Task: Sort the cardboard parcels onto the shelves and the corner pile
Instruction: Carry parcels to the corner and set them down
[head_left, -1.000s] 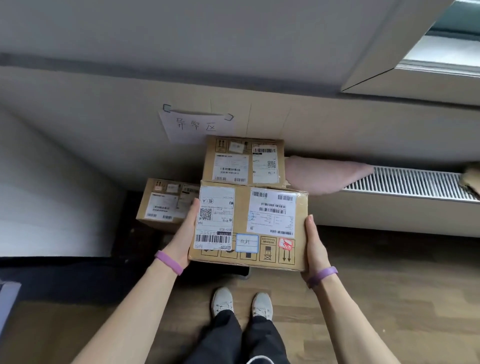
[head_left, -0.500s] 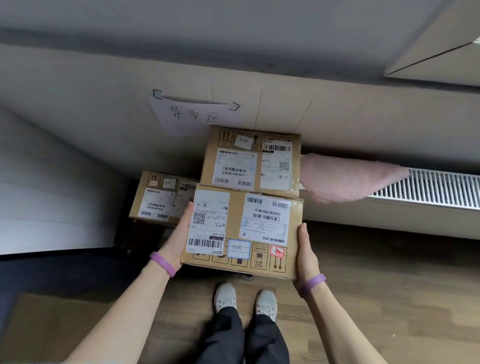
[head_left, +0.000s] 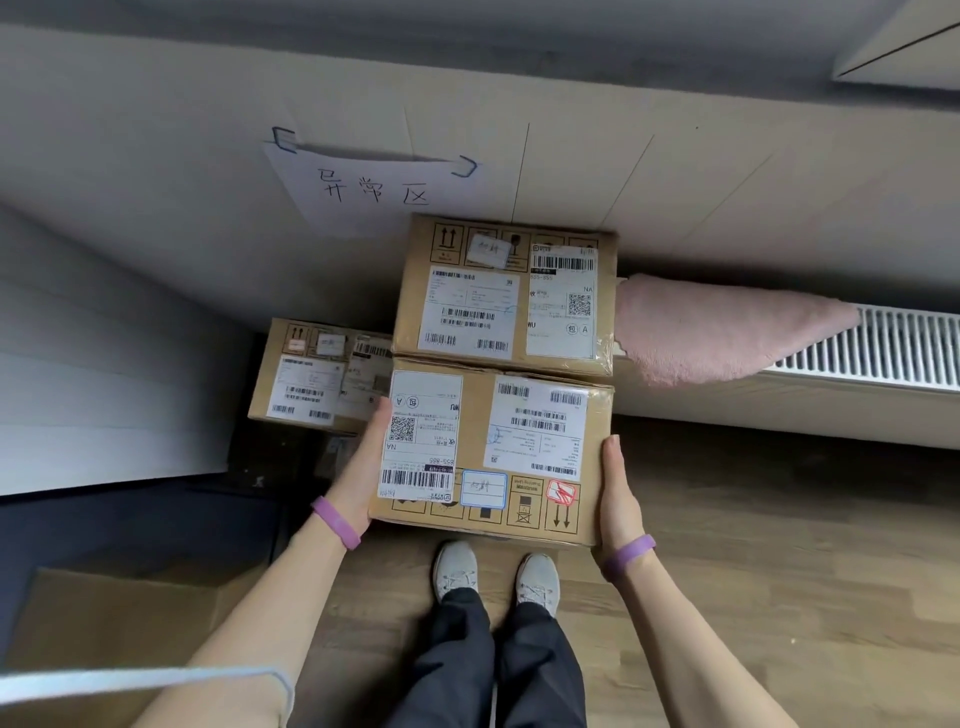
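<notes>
I carry a labelled cardboard parcel (head_left: 493, 447) between both hands, just above the floor at the corner pile. My left hand (head_left: 363, 462) lies flat along its left side, and my right hand (head_left: 618, 493) lies flat along its right side; the fingers below the parcel are hidden. Its far edge meets a second labelled parcel (head_left: 506, 296) that stands against the wall. A third, lower parcel (head_left: 319, 374) lies to the left in the corner.
A paper sign (head_left: 371, 187) with handwriting is taped to the wall above the pile. A pink cloth (head_left: 722, 332) lies on a white radiator (head_left: 904, 348) at the right. Flat cardboard (head_left: 114, 618) lies on the wooden floor at lower left, near my shoes (head_left: 496, 577).
The parcel in my hands has moved forward and down until its far edge meets the parcel against the wall. My view has come closer to the corner.
</notes>
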